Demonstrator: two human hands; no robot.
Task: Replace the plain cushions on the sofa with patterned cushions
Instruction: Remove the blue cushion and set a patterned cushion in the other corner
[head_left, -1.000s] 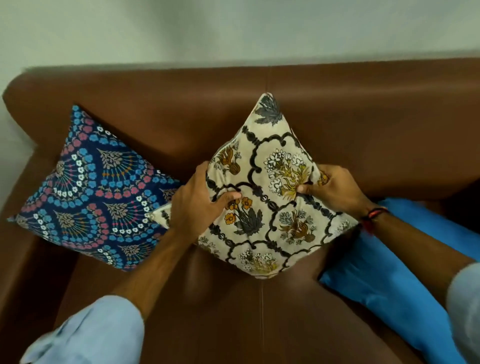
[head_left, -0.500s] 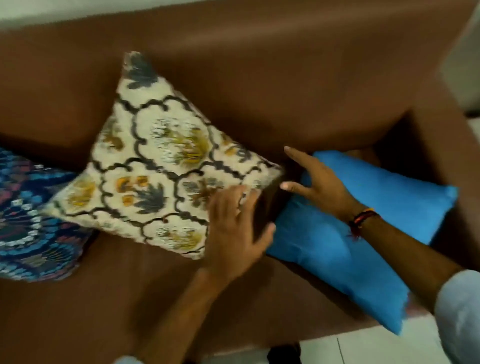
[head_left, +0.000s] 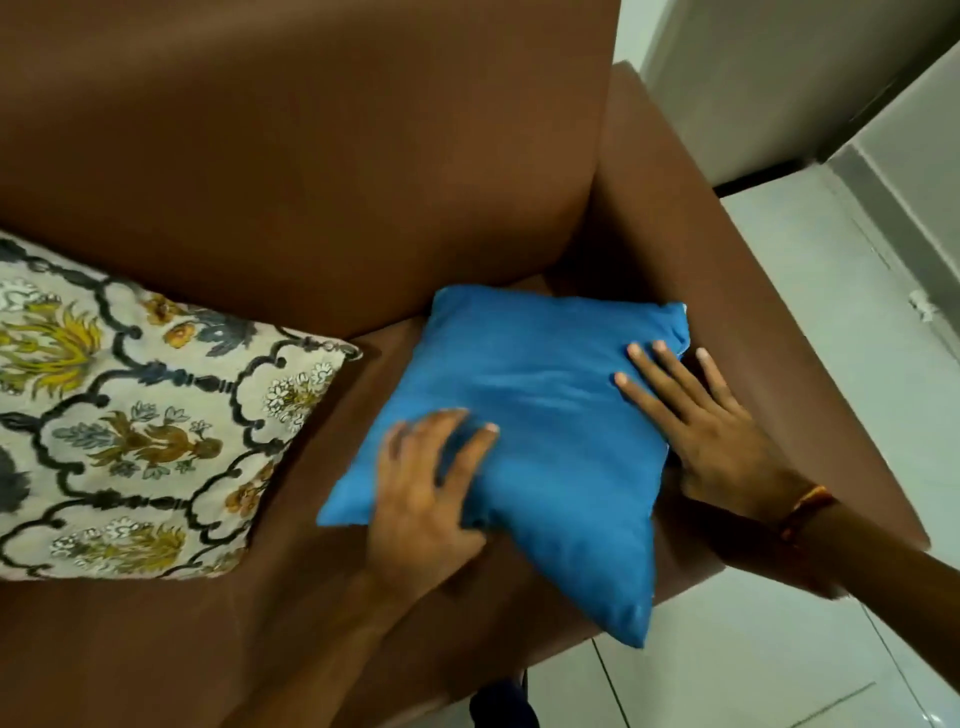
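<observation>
Lying on brown sofa (head_left: 311, 156): blue cushion (head_left: 530, 415), both hands (head_left: 423, 493) flat; tiled floor (head_left: 831, 312) rt.

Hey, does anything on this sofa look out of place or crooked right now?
Yes. The plain blue cushion lies flat and skewed on the seat by the armrest, one corner poking past the front edge, while the floral cushion leans against the backrest. Both hands, left and right, rest on it.

bare seat (head_left: 332, 415) between cushions (a narrow lane), armrest (head_left: 753, 322) crowding blue cushion (head_left: 519, 415)
</observation>
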